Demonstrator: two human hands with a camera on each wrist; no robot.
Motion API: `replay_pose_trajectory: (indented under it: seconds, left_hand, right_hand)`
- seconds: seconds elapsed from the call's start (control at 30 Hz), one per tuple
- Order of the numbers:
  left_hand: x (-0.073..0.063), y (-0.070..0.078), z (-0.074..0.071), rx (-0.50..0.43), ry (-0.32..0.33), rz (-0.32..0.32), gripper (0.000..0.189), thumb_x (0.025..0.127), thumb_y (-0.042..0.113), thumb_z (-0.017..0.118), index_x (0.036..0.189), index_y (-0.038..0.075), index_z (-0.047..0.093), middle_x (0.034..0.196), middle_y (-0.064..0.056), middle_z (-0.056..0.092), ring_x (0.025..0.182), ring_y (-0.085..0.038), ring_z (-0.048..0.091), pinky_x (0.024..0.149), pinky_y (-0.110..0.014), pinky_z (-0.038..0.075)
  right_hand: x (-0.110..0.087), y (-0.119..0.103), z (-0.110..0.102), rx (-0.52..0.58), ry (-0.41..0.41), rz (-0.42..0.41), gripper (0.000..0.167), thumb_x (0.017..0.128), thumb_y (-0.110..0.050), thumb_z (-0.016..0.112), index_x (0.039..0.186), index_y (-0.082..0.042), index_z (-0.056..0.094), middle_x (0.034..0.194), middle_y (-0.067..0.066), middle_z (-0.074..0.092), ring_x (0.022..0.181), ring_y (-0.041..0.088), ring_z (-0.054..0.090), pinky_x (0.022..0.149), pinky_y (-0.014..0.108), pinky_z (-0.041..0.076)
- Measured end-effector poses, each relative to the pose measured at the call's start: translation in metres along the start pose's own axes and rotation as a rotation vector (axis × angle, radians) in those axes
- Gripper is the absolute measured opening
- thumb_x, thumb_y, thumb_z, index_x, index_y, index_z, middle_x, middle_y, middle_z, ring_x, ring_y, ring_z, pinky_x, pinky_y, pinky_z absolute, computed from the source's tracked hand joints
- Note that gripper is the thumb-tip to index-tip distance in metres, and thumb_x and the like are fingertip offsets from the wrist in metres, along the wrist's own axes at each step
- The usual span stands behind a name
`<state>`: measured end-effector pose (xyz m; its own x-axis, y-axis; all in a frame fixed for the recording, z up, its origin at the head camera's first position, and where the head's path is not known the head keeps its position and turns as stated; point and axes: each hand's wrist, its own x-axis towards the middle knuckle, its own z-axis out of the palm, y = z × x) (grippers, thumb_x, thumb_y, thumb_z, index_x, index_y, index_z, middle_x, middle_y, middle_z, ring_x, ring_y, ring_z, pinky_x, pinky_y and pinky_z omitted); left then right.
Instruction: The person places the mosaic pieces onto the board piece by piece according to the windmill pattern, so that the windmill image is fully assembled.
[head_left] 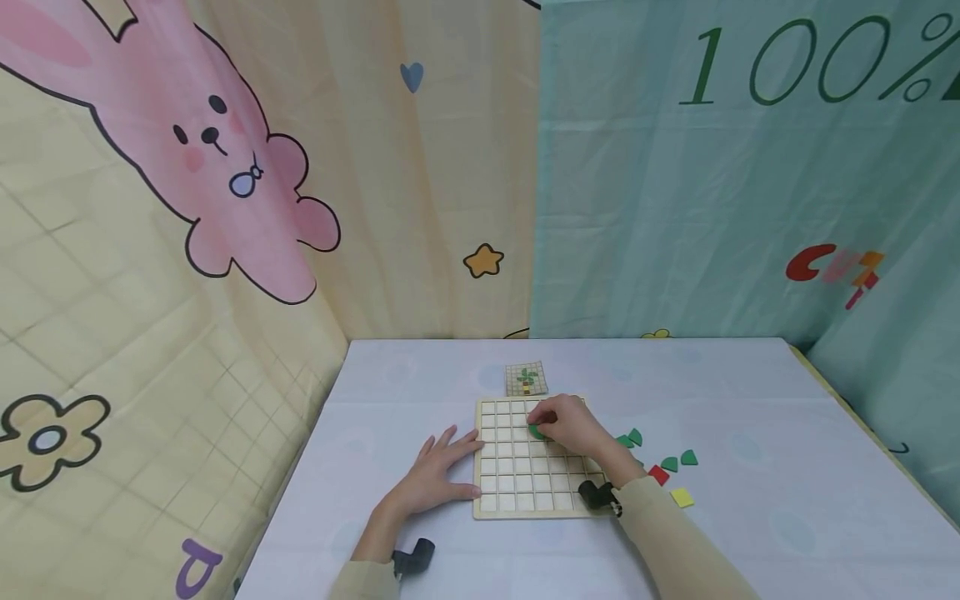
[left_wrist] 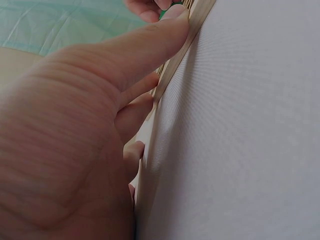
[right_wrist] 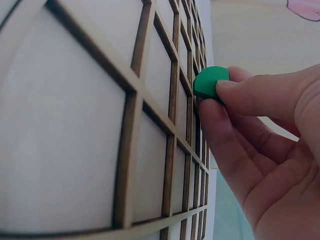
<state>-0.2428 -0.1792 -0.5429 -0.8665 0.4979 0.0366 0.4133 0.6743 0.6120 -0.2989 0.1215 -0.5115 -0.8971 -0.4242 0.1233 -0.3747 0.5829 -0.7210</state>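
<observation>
A square wooden grid board [head_left: 516, 477] with raised dividers and white cells lies on the table. My right hand [head_left: 572, 427] is over its upper part and pinches a green tile with a rounded edge [right_wrist: 209, 82] between thumb and fingers. In the right wrist view the tile is right at the dividers. My left hand [head_left: 438, 473] lies at the board's left side, fingers spread and straight. In the left wrist view its thumb [left_wrist: 145, 47] and fingertips touch the wooden edge [left_wrist: 175, 67]. Part of the board is hidden under my right hand and forearm.
A small pattern card [head_left: 527, 379] with a printed grid lies just behind the board. Right of the board are several loose green pieces [head_left: 670, 464], a red square [head_left: 658, 475] and a yellow square [head_left: 682, 497]. Printed curtains [head_left: 435, 183] hang behind the table.
</observation>
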Motion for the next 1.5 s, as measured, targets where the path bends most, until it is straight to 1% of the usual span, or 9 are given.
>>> replay_pose_trajectory:
  seconds: [0.17,0.5,0.77,1.0,1.13,1.27,1.5]
  left_hand:
    - [0.0,0.0003,-0.0001,-0.001,0.001,0.003,0.082,0.078,0.059,0.079,0.148,0.027,0.051,0.161,0.008,0.033,0.154,-0.03,0.009,0.121,-0.058,-0.001]
    - [-0.0013,0.0008,-0.0007,-0.016,0.006,0.011,0.081,0.078,0.056,0.079,0.148,0.025,0.052,0.161,0.007,0.035,0.154,-0.03,0.01,0.121,-0.058,-0.001]
    - [-0.0015,0.0014,-0.0017,-0.019,0.008,0.018,0.081,0.079,0.055,0.08,0.148,0.024,0.052,0.161,0.006,0.034,0.153,-0.031,0.011,0.121,-0.058,-0.001]
    - [-0.0012,0.0014,-0.0015,-0.016,0.007,0.015,0.081,0.078,0.055,0.08,0.148,0.025,0.052,0.161,0.007,0.034,0.154,-0.031,0.01,0.121,-0.058,-0.001]
    - [-0.0018,0.0015,-0.0015,-0.01,0.006,0.016,0.081,0.079,0.055,0.079,0.148,0.026,0.052,0.161,0.007,0.034,0.154,-0.03,0.01,0.121,-0.057,-0.001]
    - [-0.0015,0.0012,-0.0008,-0.009,0.009,0.012,0.081,0.078,0.055,0.08,0.148,0.026,0.052,0.161,0.007,0.034,0.154,-0.029,0.01,0.121,-0.057,-0.001]
    - [-0.0007,0.002,0.0002,0.001,0.013,0.004,0.082,0.077,0.058,0.079,0.148,0.026,0.052,0.161,0.008,0.034,0.154,-0.03,0.01,0.121,-0.058,0.0]
  right_hand:
    - [-0.0015,-0.001,0.0002,-0.021,0.013,0.007,0.017,0.091,0.001,0.071,0.098,-0.013,0.078,0.094,-0.003,0.07,0.085,0.012,0.063,0.076,0.035,0.055]
    - [-0.0013,-0.0003,0.0046,-0.102,0.051,0.025,0.016,0.09,-0.003,0.073,0.093,-0.018,0.079,0.086,-0.009,0.063,0.079,0.009,0.059,0.071,0.031,0.054]
    - [-0.0001,-0.0024,0.0059,-0.162,0.079,0.033,0.014,0.087,-0.004,0.077,0.088,-0.017,0.078,0.084,-0.008,0.062,0.076,0.009,0.057,0.068,0.032,0.052]
    - [-0.0013,-0.0033,0.0058,-0.183,0.067,0.044,0.011,0.086,-0.006,0.079,0.086,-0.017,0.076,0.082,-0.009,0.062,0.075,0.008,0.058,0.067,0.032,0.053]
    - [-0.002,-0.0044,0.0065,-0.19,0.069,0.042,0.008,0.085,-0.01,0.081,0.085,-0.017,0.076,0.081,-0.01,0.062,0.073,0.008,0.057,0.066,0.032,0.053]
    - [-0.0017,-0.0061,0.0078,-0.223,0.076,0.044,0.009,0.084,-0.015,0.083,0.084,-0.019,0.075,0.079,-0.011,0.06,0.071,0.007,0.056,0.065,0.031,0.051]
    - [-0.0026,-0.0089,0.0081,-0.269,0.088,0.052,0.01,0.082,-0.015,0.084,0.084,-0.017,0.075,0.078,-0.01,0.06,0.07,0.008,0.055,0.065,0.032,0.051]
